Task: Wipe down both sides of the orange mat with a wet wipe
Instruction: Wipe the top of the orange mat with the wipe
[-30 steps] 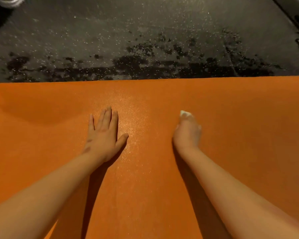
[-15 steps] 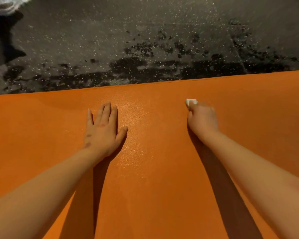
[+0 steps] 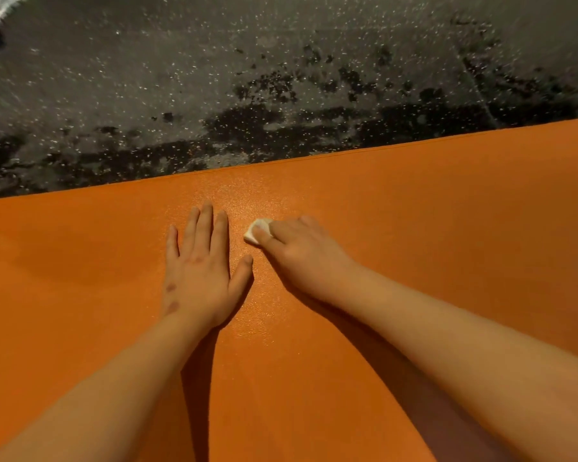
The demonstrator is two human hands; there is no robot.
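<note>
L hand (image 3: 199,275) flat on mat (image 3: 414,228), fingers straight, together, thumb out. R hand (image 3: 301,251) fingers bent over wipe (image 3: 256,230), pressing it on mat near far edge. Risks: small wad slips out; mat slides w/o L pressure

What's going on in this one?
A person is cleaning an orange mat that lies on a dark speckled floor. The left hand rests flat on the mat with straight fingers. The right hand holds a small white wipe down on the mat, just beside the left fingertips and near the mat's far edge.
</note>
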